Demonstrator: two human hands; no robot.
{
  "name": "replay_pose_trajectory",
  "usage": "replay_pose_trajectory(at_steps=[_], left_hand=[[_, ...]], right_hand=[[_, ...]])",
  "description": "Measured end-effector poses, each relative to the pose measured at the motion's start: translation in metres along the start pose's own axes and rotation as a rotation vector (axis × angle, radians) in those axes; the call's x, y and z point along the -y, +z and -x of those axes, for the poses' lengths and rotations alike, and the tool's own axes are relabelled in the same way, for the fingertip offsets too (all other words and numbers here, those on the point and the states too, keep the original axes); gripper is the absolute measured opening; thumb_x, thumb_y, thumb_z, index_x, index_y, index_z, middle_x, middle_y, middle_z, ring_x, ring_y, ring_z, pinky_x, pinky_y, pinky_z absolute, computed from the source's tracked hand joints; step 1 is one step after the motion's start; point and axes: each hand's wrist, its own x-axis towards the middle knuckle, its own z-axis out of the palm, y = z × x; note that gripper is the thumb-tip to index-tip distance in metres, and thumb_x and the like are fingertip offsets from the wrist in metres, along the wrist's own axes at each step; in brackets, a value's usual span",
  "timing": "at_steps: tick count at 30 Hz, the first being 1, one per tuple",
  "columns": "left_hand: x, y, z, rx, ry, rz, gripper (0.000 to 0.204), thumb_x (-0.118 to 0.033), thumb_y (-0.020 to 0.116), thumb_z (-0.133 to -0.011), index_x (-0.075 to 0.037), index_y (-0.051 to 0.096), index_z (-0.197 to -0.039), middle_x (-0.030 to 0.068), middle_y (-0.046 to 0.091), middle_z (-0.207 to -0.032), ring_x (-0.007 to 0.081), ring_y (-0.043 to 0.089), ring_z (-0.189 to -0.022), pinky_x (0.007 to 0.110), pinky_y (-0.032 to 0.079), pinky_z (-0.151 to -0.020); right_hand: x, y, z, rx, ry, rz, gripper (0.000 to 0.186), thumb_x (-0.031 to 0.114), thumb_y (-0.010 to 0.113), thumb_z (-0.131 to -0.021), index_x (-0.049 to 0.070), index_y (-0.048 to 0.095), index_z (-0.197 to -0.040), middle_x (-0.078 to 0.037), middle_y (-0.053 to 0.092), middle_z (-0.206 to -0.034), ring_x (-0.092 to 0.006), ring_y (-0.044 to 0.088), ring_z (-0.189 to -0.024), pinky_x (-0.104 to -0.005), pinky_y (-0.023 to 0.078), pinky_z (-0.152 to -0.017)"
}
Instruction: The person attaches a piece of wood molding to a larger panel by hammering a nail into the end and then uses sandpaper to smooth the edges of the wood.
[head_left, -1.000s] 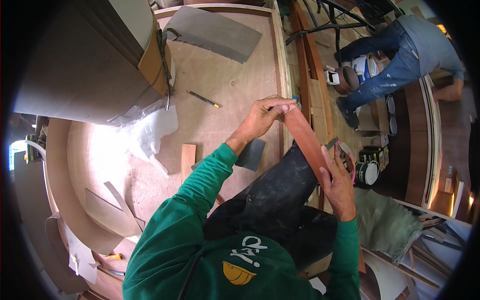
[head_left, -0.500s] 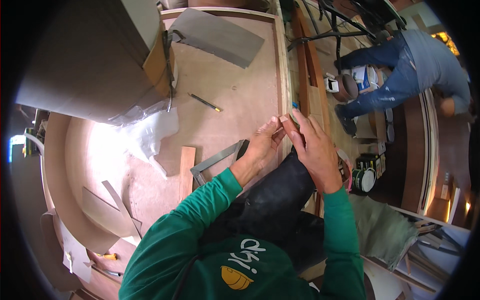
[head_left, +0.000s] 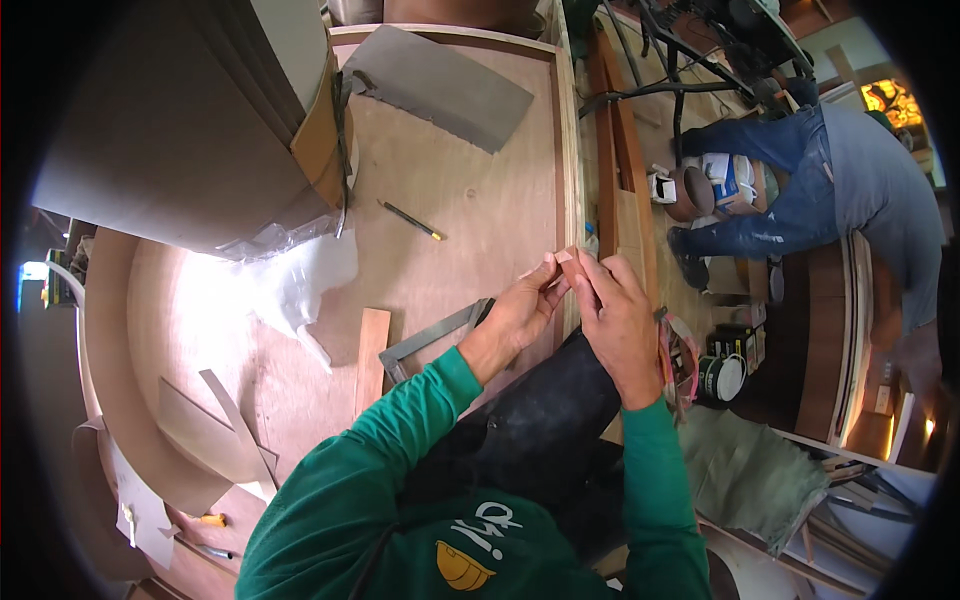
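Head view, looking straight down: a person in a green long-sleeved top leans over a large pale plywood worktop [head_left: 450,200] with a raised wooden rim along its right side. Both hands meet at that rim. The left hand [head_left: 520,315] pinches the near end of a narrow reddish-brown veneer strip [head_left: 568,262] between thumb and fingertips, fingers pressed together. The right hand [head_left: 615,320] lies just beside it, its fingers [head_left: 590,275] curled over the strip and pressing it against the worktop's edge. The strip sits right at the rim, mostly hidden under the two hands, so how far it runs cannot be told.

Doing this well seems to call for keeping the strip flush with the edge, pressing evenly with the fingertips, and holding the free end taut so that it does not buckle.

Near the left wrist a grey metal try square [head_left: 430,340] lies flat, and beside it a short light-brown wooden offcut [head_left: 370,360]. Farther up the worktop lie a dark pencil [head_left: 410,220], a grey rectangular sheet [head_left: 440,85] and a crumpled clear plastic wrapping [head_left: 290,275]. A stack of large grey-brown boards [head_left: 180,120] leans at the upper left.

On the floor to the right, well apart, another person in blue jeans [head_left: 800,190] bends over some tins.
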Motion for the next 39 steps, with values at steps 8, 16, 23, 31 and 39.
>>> replay_pose_trajectory(at_steps=[8,16,23,31,39], left_hand=[[0.002,-0.001,0.004,-0.023,-0.006,-0.002,0.028,-0.028,0.05,-0.112,-0.008,0.064,-0.126,0.0006,0.064,-0.122,0.0129,0.058,-0.115,0.03,0.049,-0.106],[0.0,-0.001,0.004,-0.014,-0.013,0.021,0.029,-0.027,0.052,-0.111,-0.005,0.065,-0.124,0.0032,0.065,-0.124,0.0153,0.059,-0.118,0.031,0.049,-0.109],[-0.008,0.039,0.041,0.054,0.16,-0.116,0.021,-0.015,0.06,-0.107,-0.002,0.061,-0.123,0.0056,0.067,-0.12,0.0141,0.063,-0.109,0.032,0.05,-0.107],[-0.01,0.078,0.061,0.417,0.304,-0.047,0.019,-0.016,0.064,-0.105,-0.007,0.062,-0.122,0.0033,0.068,-0.108,0.0104,0.064,-0.097,0.029,0.055,-0.088],[-0.024,0.131,0.102,0.853,0.6,-0.299,0.063,-0.026,0.084,-0.088,-0.002,0.059,-0.141,0.0121,0.06,-0.128,0.0181,0.063,-0.108,0.031,0.052,-0.094]], right_hand=[[0.004,-0.001,0.003,0.032,-0.005,0.019,0.035,0.01,0.069,-0.095,0.005,0.068,-0.129,-0.013,0.057,-0.095,-0.0323,0.063,-0.088,-0.0445,0.053,-0.076],[0.003,-0.004,0.003,0.025,0.03,-0.038,0.035,0.009,0.068,-0.095,0.005,0.067,-0.129,-0.014,0.057,-0.096,-0.0327,0.064,-0.088,-0.0443,0.053,-0.076],[0.026,-0.055,0.002,0.014,0.15,-0.058,0.035,0.006,0.068,-0.095,0.005,0.067,-0.13,-0.013,0.064,-0.107,-0.03,0.067,-0.092,-0.0385,0.054,-0.077],[0.033,-0.138,-0.004,-0.094,0.073,-0.269,0.04,0.001,0.071,-0.093,0.005,0.067,-0.133,-0.008,0.062,-0.1,-0.0179,0.06,-0.084,-0.0275,0.049,-0.075],[0.042,-0.157,0.016,-0.13,0.233,-0.684,0.04,0.011,0.067,-0.101,0.003,0.061,-0.14,-0.001,0.063,-0.106,-0.0082,0.058,-0.094,-0.0222,0.046,-0.085]])
